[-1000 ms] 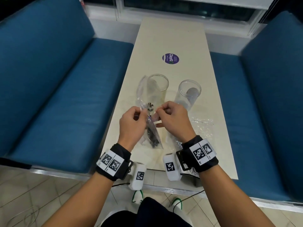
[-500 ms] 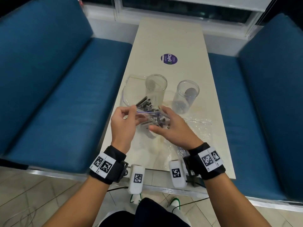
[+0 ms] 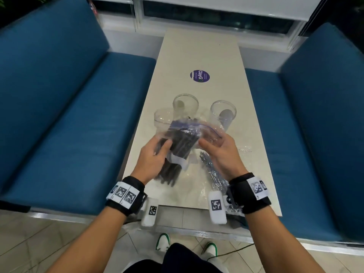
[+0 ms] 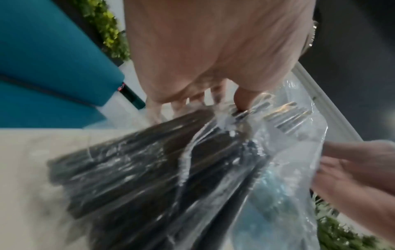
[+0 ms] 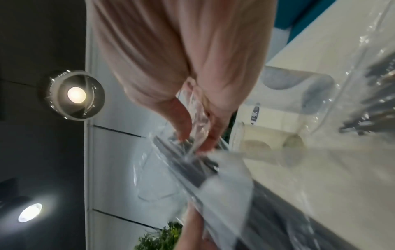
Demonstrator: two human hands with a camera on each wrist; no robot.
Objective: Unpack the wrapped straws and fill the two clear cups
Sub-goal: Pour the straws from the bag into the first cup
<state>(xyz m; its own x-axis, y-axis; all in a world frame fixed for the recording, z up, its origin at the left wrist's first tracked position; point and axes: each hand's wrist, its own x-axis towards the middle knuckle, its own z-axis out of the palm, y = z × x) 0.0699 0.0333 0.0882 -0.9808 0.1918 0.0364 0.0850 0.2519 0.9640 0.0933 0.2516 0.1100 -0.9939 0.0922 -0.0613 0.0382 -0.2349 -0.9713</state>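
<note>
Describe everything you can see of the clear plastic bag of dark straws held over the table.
The clear plastic bag of dark straws is thin, crinkled and glossy, with a purple strip at its far mouth. Inside lies a bundle of dark straws, with a white band at mid-length. It is held tilted above the beige table, before two empty clear cups. The left hand grips the bundle; the right hand pinches the film.

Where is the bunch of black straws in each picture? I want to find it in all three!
Head: bunch of black straws in the middle, inside the clear bag, between both hands.
Left wrist: fills the lower middle, slanting under the left hand.
Right wrist: only blurry dark straws at the right edge.
Shared landmark: the cream table.
</note>
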